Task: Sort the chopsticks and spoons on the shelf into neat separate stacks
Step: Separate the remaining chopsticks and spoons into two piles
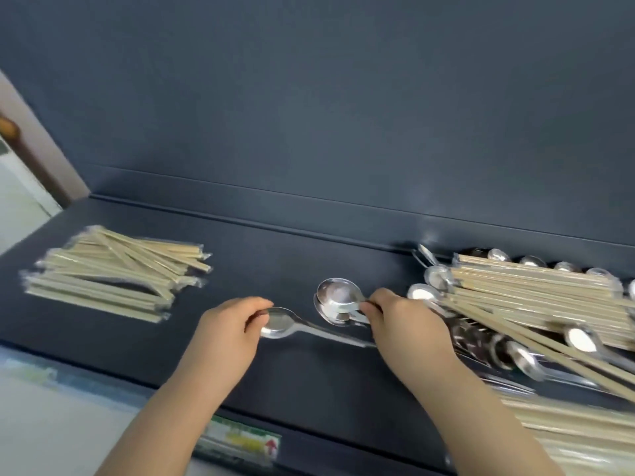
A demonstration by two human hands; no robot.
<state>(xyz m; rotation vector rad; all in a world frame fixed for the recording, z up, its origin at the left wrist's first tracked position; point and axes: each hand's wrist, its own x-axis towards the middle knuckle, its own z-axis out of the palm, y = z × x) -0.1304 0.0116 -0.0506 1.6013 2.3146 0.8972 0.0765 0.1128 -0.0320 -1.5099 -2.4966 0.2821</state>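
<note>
Our left hand [228, 324] pinches the bowl of 1 loose spoon [280, 324], whose handle runs right as far as our right hand [402, 321]. That hand grips the necks of the nested spoon stack [338, 300] mid-way along the shelf [275, 255]. We should align the loose spoon with the stack and seat bowl into bowl, clear of the wrapped chopsticks [113, 276] at left and the mixed pile [532, 304] at right

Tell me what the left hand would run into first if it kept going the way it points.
Probably the stacked spoons that the right hand pinches: the left hand, gripping one spoon, points right and slightly away, though depth is unclear.
</note>
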